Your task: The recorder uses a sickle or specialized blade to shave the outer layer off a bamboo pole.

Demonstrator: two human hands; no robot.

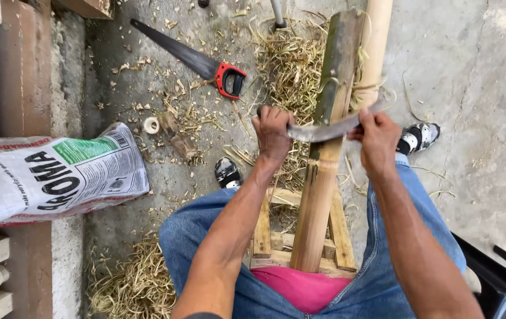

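Denim-clad knees (206, 236) framed a rough wooden bench (262, 227), with a printed white sack (52, 174) slumped at the far left and a red-handled handsaw (197, 62) on the gritty concrete floor (472, 71). His left hand (272, 133) and right hand (378, 139) were each clenched around an end of a curved, dull steel blade (324, 130) laid across the smooth, tan bamboo pole (324, 177). Pulled toward his lap, that edge looked liable to skip off a hard node into his thighs. Stringy shavings (291, 65) lay around.
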